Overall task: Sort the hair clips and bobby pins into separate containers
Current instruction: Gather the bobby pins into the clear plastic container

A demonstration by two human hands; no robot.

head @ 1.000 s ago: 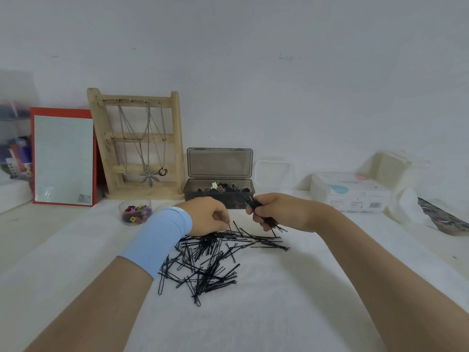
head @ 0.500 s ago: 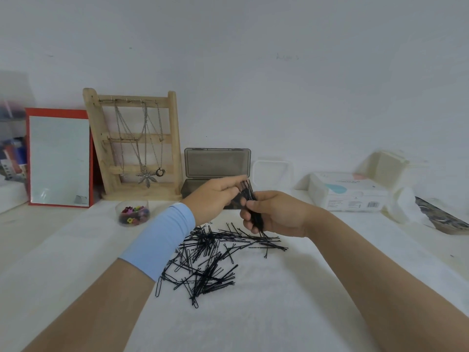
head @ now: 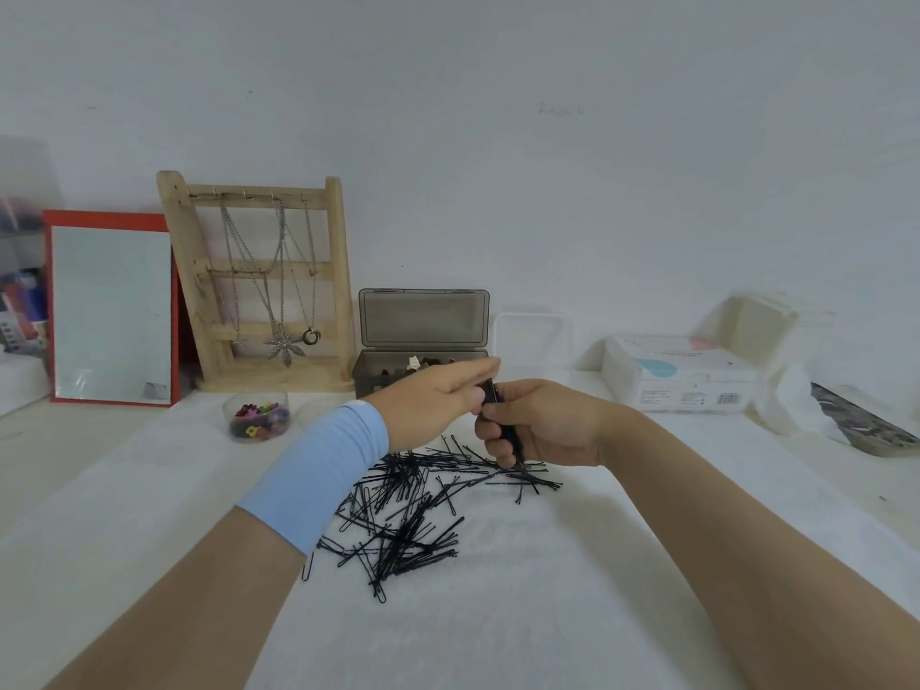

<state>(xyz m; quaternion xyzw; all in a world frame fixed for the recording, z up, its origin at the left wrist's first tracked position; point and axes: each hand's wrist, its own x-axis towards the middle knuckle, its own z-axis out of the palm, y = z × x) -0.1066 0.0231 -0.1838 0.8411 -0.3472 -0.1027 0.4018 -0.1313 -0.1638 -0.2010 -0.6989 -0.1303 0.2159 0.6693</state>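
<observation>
A loose pile of black bobby pins (head: 405,510) lies on the white cloth in front of me. My right hand (head: 540,423) is closed around an upright bundle of bobby pins (head: 503,415). My left hand (head: 435,403), with a light blue wristband, touches the top of that bundle with its fingertips. Behind the hands stands a grey box (head: 368,373) with its lid up and dark hair clips inside. A small clear round tub (head: 256,418) of colourful hair clips sits to the left. An open clear container (head: 535,336) stands to the right of the grey box.
A wooden jewellery stand (head: 259,286) with necklaces and a red-framed mirror (head: 112,311) lean against the back wall at left. A white wipes pack (head: 679,373) and pale containers (head: 761,326) sit at back right, with a patterned object (head: 863,425) at the far right edge.
My left hand rose from the pile and came to the top of the bundle in my right hand. My right hand turned the bundle upright.
</observation>
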